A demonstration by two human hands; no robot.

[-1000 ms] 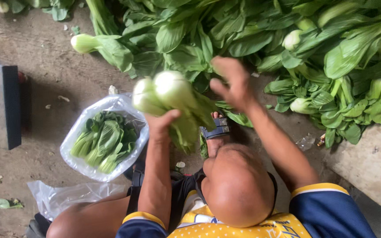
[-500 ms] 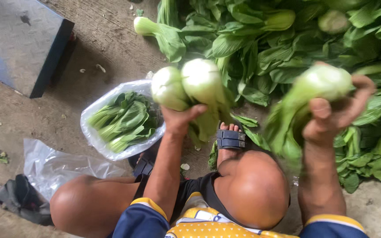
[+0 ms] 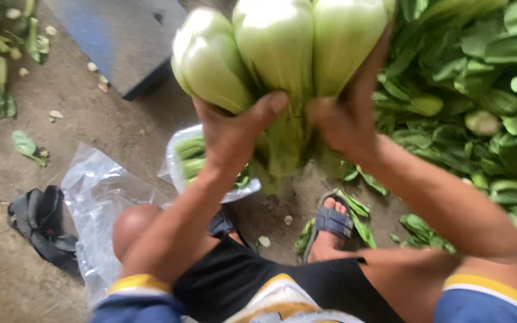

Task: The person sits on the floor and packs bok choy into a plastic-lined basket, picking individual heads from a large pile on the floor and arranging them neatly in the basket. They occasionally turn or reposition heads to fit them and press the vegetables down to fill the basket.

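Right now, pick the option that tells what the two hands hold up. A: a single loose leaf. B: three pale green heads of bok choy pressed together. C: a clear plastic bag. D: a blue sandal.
B: the left hand and the right hand press three pale green heads of bok choy together, bases upward; the clear plastic bag lies on the ground and the sandal is on a foot.
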